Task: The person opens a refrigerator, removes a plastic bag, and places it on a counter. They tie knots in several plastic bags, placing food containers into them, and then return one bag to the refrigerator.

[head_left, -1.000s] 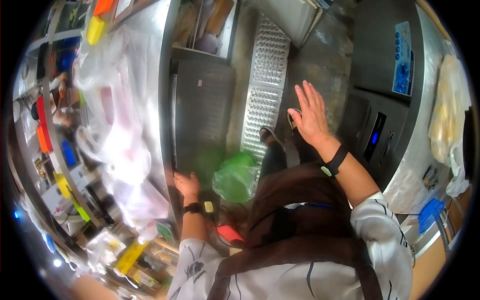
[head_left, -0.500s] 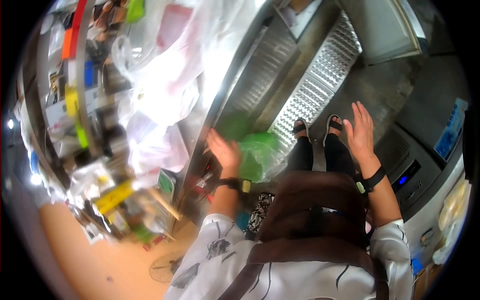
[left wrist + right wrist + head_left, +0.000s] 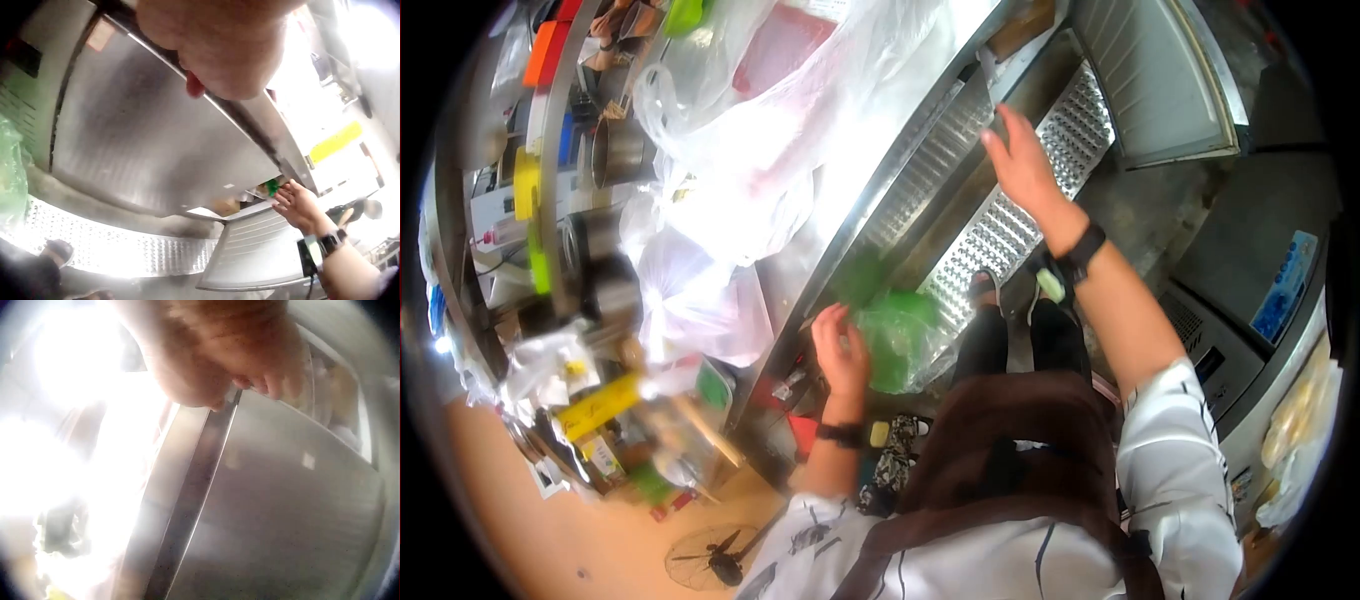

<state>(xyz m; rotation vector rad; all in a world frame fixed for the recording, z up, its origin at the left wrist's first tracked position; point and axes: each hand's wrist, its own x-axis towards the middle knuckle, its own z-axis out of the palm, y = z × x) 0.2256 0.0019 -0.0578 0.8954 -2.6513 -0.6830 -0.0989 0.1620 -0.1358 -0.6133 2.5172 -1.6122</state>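
both hands are relaxed and hold nothing: the right hand (image 3: 1025, 165) has its fingers loosely extended, and the left hand (image 3: 840, 350) lets its fingers bend softly. the right hand is over the front edge of the steel counter (image 3: 800, 260), near the open compartment (image 3: 367, 434) beneath it; whether its fingertips touch the edge cannot be told. the compartment's open door (image 3: 1170, 90) stands swung out over the floor, just beyond that hand. beside the compartment, the neighbouring steel door (image 3: 156, 137) is closed. the left hand is near the counter's lower end, with a green plastic bag (image 3: 900, 340) just beside it; contact is unclear. white plastic bags (image 3: 720, 220) lie on the counter. the person, in a brown apron (image 3: 1010, 450), stands at the studded metal strip (image 3: 1000, 230) on the floor.
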